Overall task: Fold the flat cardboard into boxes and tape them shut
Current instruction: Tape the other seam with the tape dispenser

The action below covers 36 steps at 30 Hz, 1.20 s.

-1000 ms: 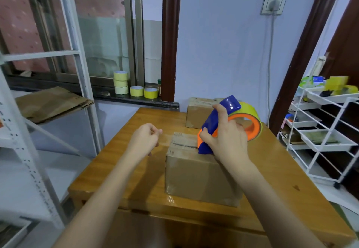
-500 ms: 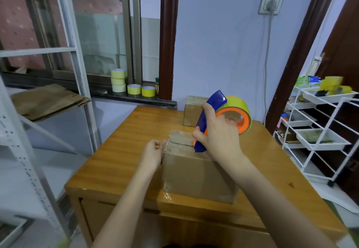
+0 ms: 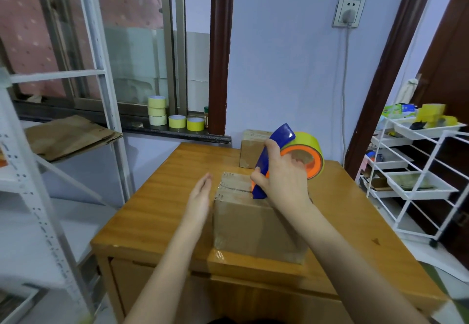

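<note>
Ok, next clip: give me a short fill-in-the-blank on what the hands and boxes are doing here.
1. The right hand grips a blue tape ____ on top of the near box.
2. The left hand, fingers straight, is at the near box's ____ side.
3. A second box stands ____ the near one on the table.

Missing words: dispenser; left; behind

A home room used for packing: wooden worktop (image 3: 162, 196), window sill with tape rolls (image 3: 175, 120), wire storage racks (image 3: 416, 184).
</note>
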Each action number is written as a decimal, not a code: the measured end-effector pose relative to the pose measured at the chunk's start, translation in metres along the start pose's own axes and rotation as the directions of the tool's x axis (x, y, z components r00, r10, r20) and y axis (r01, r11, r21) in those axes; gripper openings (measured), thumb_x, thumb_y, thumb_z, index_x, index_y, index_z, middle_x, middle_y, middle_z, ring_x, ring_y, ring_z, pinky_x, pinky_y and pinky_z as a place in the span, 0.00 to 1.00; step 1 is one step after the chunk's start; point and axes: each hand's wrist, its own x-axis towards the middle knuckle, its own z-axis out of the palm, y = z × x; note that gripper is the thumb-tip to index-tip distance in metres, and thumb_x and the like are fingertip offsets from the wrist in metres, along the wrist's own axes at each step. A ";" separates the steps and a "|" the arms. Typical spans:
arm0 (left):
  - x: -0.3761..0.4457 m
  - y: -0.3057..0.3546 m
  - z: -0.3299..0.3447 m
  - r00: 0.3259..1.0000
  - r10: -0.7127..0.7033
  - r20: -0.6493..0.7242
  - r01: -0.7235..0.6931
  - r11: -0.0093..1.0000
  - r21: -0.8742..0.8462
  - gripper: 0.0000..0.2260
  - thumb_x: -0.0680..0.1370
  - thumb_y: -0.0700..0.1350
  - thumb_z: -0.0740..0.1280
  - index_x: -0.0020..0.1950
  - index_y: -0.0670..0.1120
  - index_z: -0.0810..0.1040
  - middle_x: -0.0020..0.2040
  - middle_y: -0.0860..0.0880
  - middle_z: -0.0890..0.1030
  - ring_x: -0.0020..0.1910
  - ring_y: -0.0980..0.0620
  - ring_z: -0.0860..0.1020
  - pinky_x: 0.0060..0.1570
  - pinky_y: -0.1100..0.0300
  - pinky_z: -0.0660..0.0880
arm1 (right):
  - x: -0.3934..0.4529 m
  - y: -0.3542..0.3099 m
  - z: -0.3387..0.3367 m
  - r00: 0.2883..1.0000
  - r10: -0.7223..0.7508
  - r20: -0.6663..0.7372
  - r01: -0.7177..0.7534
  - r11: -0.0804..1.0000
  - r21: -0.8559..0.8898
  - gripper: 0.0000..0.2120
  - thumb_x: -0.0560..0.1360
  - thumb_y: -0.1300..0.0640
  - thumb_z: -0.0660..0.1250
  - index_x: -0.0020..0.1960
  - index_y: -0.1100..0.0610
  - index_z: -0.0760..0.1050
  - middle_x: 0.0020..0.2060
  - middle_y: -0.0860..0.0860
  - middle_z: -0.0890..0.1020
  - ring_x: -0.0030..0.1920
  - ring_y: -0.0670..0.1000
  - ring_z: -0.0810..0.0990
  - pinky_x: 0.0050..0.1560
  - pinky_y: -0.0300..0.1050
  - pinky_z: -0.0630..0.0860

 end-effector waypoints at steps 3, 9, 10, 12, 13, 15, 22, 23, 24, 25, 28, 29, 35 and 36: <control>-0.013 0.015 0.010 0.986 0.005 0.168 0.000 1.000 -0.029 0.22 0.82 0.55 0.57 0.75 0.53 0.62 0.71 0.57 0.67 0.68 0.57 0.66 0.69 0.58 0.60 | -0.001 0.002 -0.002 1.000 0.008 0.003 -0.008 1.000 -0.002 0.25 0.75 0.51 0.61 0.70 0.55 0.61 0.43 0.56 0.75 0.43 0.58 0.76 0.42 0.47 0.68; -0.020 0.018 0.007 0.986 -0.045 0.163 -0.004 0.957 0.291 0.14 0.83 0.52 0.56 0.63 0.47 0.73 0.57 0.52 0.79 0.52 0.58 0.76 0.48 0.73 0.72 | -0.002 0.002 -0.002 1.000 0.022 -0.005 -0.022 1.000 -0.016 0.23 0.75 0.51 0.60 0.68 0.55 0.62 0.40 0.54 0.72 0.40 0.56 0.72 0.41 0.47 0.68; -0.021 0.021 0.006 0.988 0.017 0.155 -0.089 0.875 0.475 0.17 0.83 0.53 0.55 0.67 0.46 0.71 0.65 0.49 0.76 0.61 0.53 0.74 0.61 0.66 0.70 | -0.002 0.002 -0.001 1.000 0.024 -0.004 -0.024 1.000 -0.014 0.23 0.75 0.51 0.60 0.68 0.55 0.61 0.41 0.55 0.74 0.41 0.56 0.73 0.41 0.48 0.69; -0.019 0.026 0.005 0.951 0.260 0.168 -0.288 0.546 0.787 0.25 0.83 0.53 0.53 0.77 0.44 0.56 0.77 0.46 0.58 0.76 0.50 0.56 0.74 0.57 0.50 | -0.002 0.003 0.000 1.000 0.020 -0.003 -0.020 1.000 0.003 0.23 0.75 0.51 0.60 0.69 0.55 0.61 0.42 0.55 0.76 0.43 0.57 0.75 0.42 0.48 0.70; -0.019 0.026 0.009 0.892 0.386 0.236 -0.393 0.399 0.829 0.25 0.83 0.53 0.51 0.78 0.45 0.52 0.78 0.48 0.54 0.77 0.52 0.52 0.73 0.60 0.45 | -0.002 0.004 0.000 1.000 0.017 -0.006 -0.017 1.000 0.017 0.23 0.76 0.51 0.60 0.69 0.55 0.61 0.43 0.56 0.76 0.43 0.58 0.75 0.43 0.48 0.69; -0.017 0.026 0.016 0.799 0.444 0.404 -0.533 0.214 0.819 0.25 0.83 0.56 0.45 0.78 0.46 0.54 0.77 0.48 0.57 0.76 0.54 0.54 0.70 0.63 0.43 | -0.002 0.005 0.000 1.000 0.017 -0.023 -0.016 0.999 0.043 0.23 0.76 0.51 0.61 0.69 0.54 0.62 0.43 0.56 0.76 0.43 0.57 0.76 0.43 0.48 0.70; -0.012 0.018 0.018 0.752 0.430 0.499 -0.565 0.030 0.825 0.39 0.75 0.60 0.30 0.74 0.44 0.65 0.73 0.46 0.67 0.73 0.53 0.64 0.70 0.65 0.48 | -0.003 0.008 0.004 0.999 0.030 -0.045 -0.026 0.996 0.091 0.26 0.74 0.49 0.63 0.70 0.54 0.61 0.45 0.56 0.78 0.44 0.57 0.78 0.45 0.49 0.75; -0.014 0.020 0.019 0.754 0.429 0.497 -0.562 0.031 0.826 0.39 0.75 0.60 0.30 0.73 0.44 0.65 0.73 0.46 0.67 0.73 0.53 0.64 0.70 0.65 0.48 | -0.002 0.009 0.004 0.999 0.035 -0.041 -0.031 0.994 0.104 0.26 0.74 0.49 0.63 0.69 0.54 0.60 0.44 0.56 0.78 0.44 0.57 0.78 0.44 0.49 0.74; -0.014 0.021 0.020 0.756 0.429 0.495 -0.561 0.034 0.827 0.39 0.75 0.60 0.31 0.73 0.44 0.66 0.73 0.46 0.68 0.73 0.53 0.64 0.70 0.65 0.48 | -0.002 0.013 0.003 0.998 0.050 -0.038 -0.045 0.990 0.137 0.26 0.74 0.50 0.64 0.69 0.54 0.60 0.43 0.55 0.78 0.43 0.57 0.78 0.42 0.48 0.73; -0.015 0.022 0.020 0.762 0.422 0.492 -0.557 0.038 0.830 0.39 0.75 0.59 0.31 0.73 0.44 0.67 0.72 0.45 0.68 0.73 0.52 0.64 0.70 0.65 0.48 | -0.003 0.018 0.003 0.996 0.078 -0.035 -0.070 0.978 0.196 0.26 0.74 0.51 0.64 0.68 0.55 0.60 0.42 0.55 0.78 0.42 0.57 0.78 0.39 0.47 0.71; -0.019 0.025 0.019 0.771 0.422 0.478 -0.543 0.043 0.838 0.39 0.74 0.58 0.30 0.72 0.43 0.67 0.72 0.46 0.68 0.73 0.52 0.64 0.68 0.66 0.46 | -0.010 0.033 0.005 0.975 0.221 -0.016 -0.193 0.881 0.431 0.25 0.74 0.53 0.65 0.67 0.56 0.59 0.39 0.54 0.78 0.40 0.57 0.78 0.36 0.46 0.68; -0.020 0.025 0.019 0.772 0.431 0.467 -0.538 0.053 0.841 0.39 0.74 0.58 0.30 0.73 0.44 0.67 0.73 0.46 0.68 0.74 0.53 0.63 0.68 0.67 0.45 | -0.013 0.036 0.006 0.965 0.260 -0.016 -0.221 0.850 0.478 0.25 0.75 0.53 0.66 0.67 0.56 0.59 0.39 0.54 0.78 0.39 0.57 0.78 0.36 0.47 0.69; -0.022 0.026 0.018 0.777 0.439 0.451 -0.533 0.077 0.843 0.39 0.73 0.57 0.29 0.74 0.46 0.65 0.74 0.48 0.66 0.74 0.55 0.62 0.66 0.69 0.44 | -0.015 0.047 0.004 0.941 0.335 -0.052 -0.232 0.747 0.623 0.25 0.74 0.56 0.67 0.66 0.57 0.59 0.38 0.54 0.77 0.38 0.58 0.77 0.39 0.52 0.73; -0.022 0.025 0.017 0.779 0.438 0.449 -0.532 0.082 0.843 0.40 0.73 0.57 0.29 0.74 0.46 0.65 0.73 0.48 0.67 0.74 0.55 0.62 0.66 0.69 0.45 | -0.014 0.053 0.002 0.935 0.350 -0.053 -0.237 0.730 0.641 0.25 0.74 0.56 0.67 0.65 0.56 0.59 0.38 0.53 0.77 0.39 0.57 0.77 0.40 0.52 0.73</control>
